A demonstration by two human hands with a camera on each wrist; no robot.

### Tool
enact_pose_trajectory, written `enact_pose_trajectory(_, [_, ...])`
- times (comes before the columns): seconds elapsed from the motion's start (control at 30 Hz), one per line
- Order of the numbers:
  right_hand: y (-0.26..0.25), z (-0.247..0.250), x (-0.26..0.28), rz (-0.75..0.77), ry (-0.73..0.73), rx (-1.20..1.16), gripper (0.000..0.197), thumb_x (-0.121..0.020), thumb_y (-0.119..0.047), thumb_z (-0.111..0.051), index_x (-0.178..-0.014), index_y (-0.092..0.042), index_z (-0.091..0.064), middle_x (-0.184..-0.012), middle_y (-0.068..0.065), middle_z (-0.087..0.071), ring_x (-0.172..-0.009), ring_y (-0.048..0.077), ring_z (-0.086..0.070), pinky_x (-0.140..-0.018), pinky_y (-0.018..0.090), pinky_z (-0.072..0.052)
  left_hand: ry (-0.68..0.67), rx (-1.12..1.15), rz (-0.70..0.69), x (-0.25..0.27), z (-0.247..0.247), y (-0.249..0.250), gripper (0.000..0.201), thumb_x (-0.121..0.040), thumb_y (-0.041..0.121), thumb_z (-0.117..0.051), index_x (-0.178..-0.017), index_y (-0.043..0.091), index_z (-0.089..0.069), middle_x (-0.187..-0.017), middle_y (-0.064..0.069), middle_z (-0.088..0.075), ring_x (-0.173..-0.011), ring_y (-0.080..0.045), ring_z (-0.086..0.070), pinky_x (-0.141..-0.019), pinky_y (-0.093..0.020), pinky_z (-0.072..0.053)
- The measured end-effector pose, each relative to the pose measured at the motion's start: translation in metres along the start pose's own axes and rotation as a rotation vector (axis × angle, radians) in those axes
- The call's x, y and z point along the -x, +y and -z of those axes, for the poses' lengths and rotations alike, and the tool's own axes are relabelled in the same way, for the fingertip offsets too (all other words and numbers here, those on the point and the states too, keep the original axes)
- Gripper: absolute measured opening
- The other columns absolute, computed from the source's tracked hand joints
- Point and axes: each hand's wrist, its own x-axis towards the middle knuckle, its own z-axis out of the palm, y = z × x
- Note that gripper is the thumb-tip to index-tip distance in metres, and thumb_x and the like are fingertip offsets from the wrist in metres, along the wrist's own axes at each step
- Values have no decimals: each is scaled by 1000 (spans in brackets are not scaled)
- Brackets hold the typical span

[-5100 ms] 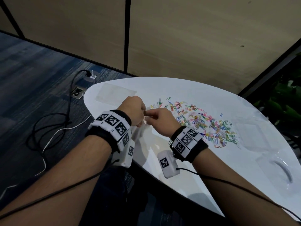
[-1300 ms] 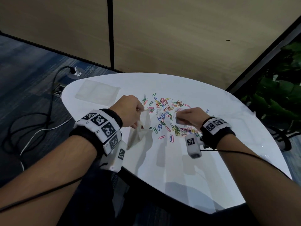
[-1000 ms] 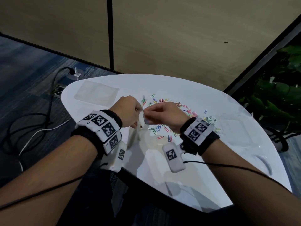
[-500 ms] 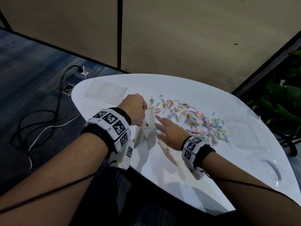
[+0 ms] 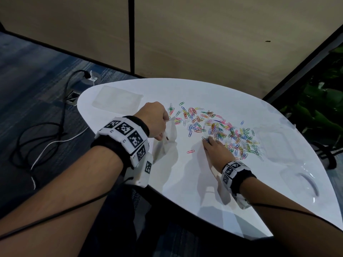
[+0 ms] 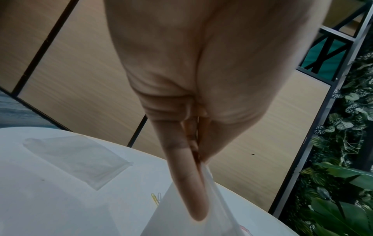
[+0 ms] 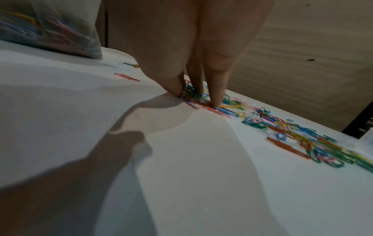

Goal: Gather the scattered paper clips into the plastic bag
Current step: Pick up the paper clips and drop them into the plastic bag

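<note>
Colourful paper clips (image 5: 222, 130) lie scattered across the middle of the white table (image 5: 185, 191). My left hand (image 5: 164, 127) pinches the rim of the clear plastic bag (image 5: 168, 140) and holds it upright at the table's left edge. The bag (image 7: 60, 32) has several clips inside. The left wrist view shows the left hand (image 6: 198, 159) with thumb and forefinger closed on the bag (image 6: 222, 215). My right hand (image 5: 207, 140) is down at the near edge of the pile. Its thumb and fingertips (image 7: 216, 102) close round a small clump of paper clips (image 7: 191, 95). One pink clip (image 5: 190, 151) lies apart, nearer me.
A second, flat clear bag (image 5: 117, 98) lies at the table's far left. Cables (image 5: 46, 136) run over the carpet left of the table. Tan wall panels stand behind, and green plants (image 5: 319, 112) at the right. The table's near edge is just under my wrists.
My right hand left the bag's mouth, swung right and came down on the near edge of the clip pile. The left hand kept holding the bag.
</note>
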Motion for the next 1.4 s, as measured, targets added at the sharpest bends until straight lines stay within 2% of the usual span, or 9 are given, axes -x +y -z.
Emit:
enact_pose_trajectory(0.07, [-2, 3, -2, 23, 95, -23, 23, -90, 2, -52, -112, -3, -58, -110, 14, -57, -95, 32, -60, -68, 32, -48, 6, -2, -2, 0, -2, 1, 42, -97, -4, -36, -130, 4, -60, -100, -21, -72, -72, -26, -76, -78, -38, -63])
enact_pose_trajectory(0.2, [3, 19, -4, -80, 108, -118, 20, -85, 6, -53, -84, -5, -70, -86, 12, -65, -78, 29, -65, -69, 35, -55, 12, -28, -10, 0, -4, 1, 41, -96, -4, -35, -124, 4, -64, -97, -20, -74, -62, -19, -73, -78, -37, -63])
enact_pose_trajectory(0.4, [42, 39, -2, -575, 156, -712, 16, -78, -10, -74, -93, -14, -78, -83, -1, -74, -81, 17, -70, -82, 23, -55, 14, -17, -7, -3, -6, 2, 38, -97, -2, -39, -124, 6, -64, -95, -20, -74, -68, -22, -76, -77, -37, -63])
enact_pose_trajectory(0.5, [55, 52, 2, -721, 128, -1291, 9, -78, -6, -76, -85, -12, -79, -83, 7, -77, -81, 21, -74, -86, 35, -59, 5, -24, -12, -5, -7, 2, 37, -96, -2, -40, -121, 6, -66, -91, -17, -74, -65, -25, -76, -77, -37, -64])
enact_pose_trajectory(0.6, [38, 84, 7, -637, 143, -1858, 19, -83, 0, -71, -101, 6, -70, -107, 23, -71, -99, 27, -71, -87, 32, -58, -10, -29, -19, -7, -9, 3, 36, -96, -1, -41, -120, 4, -67, -84, -15, -71, -59, -26, -72, -78, -38, -63])
enact_pose_trajectory(0.73, [-16, 137, 16, -395, -49, -2180, 28, -88, 1, -64, -115, 8, -62, -112, 18, -68, -103, 21, -70, -81, 22, -58, -27, -46, -35, -7, -13, 7, 34, -96, -2, -40, -118, 2, -66, -81, -14, -71, -59, -27, -72, -76, -36, -63])
enact_pose_trajectory(0.97, [-91, 140, 19, -354, -294, -2198, 13, -92, 5, -56, -103, 7, -61, -99, 17, -65, -89, 21, -68, -75, 22, -60, -24, -25, -46, -5, -23, 13, 30, -97, 0, -46, -121, 2, -64, -82, -20, -74, -73, -30, -76, -76, -39, -64])
enact_pose_trajectory(1.3, [-104, 135, 12, -388, -68, -1843, 24, -86, 17, -53, -108, 16, -63, -93, 20, -66, -72, 20, -63, -65, 17, -58, -26, -62, -69, -5, -28, 12, 28, -96, 1, -44, -96, 2, -72, -80, -18, -75, -70, -28, -76, -74, -40, -64])
enact_pose_trajectory(1.4, [-110, 127, 7, -302, -39, -1629, 26, -80, 12, -58, -102, 5, -71, -92, 23, -70, -74, 23, -63, -80, 31, -60, -18, -84, -66, -7, -28, 10, 27, -96, 2, -46, -96, 5, -72, -77, -15, -74, -67, -25, -76, -73, -38, -64])
